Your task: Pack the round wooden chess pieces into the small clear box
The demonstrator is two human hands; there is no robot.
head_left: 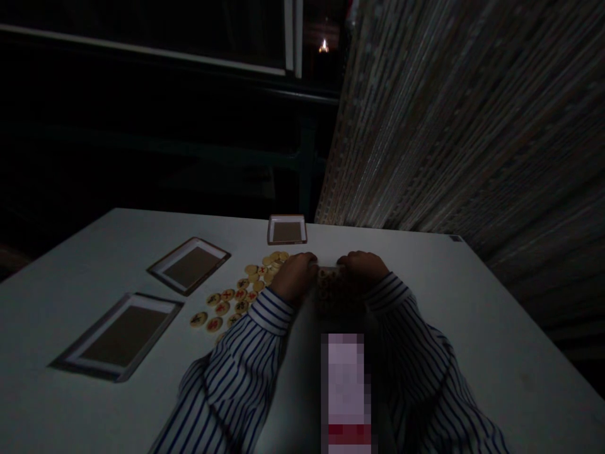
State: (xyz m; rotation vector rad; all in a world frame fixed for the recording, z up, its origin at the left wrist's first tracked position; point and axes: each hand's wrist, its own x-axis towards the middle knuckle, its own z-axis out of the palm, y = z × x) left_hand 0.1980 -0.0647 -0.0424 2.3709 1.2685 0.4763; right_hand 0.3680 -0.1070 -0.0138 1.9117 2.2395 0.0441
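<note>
My left hand point(297, 277) and my right hand point(363, 270) are closed at either side of a small box point(329, 273). Round pieces show in its upper part; its lower part is lost in shadow. Just left of my left hand and forearm, round wooden Chinese chess pieces point(241, 294) lie loosely on the white table point(425, 302). Some bear red or dark characters, while others look plain. My fingertips are turned inward and partly hidden.
Three flat rectangular trays with brown middles lie on the table: one at the back point(287, 232), one at left point(189, 266), one nearer point(120, 334). Right of the back edge hangs a string curtain point(425, 113). A pixelated patch point(348, 384) covers the lower middle.
</note>
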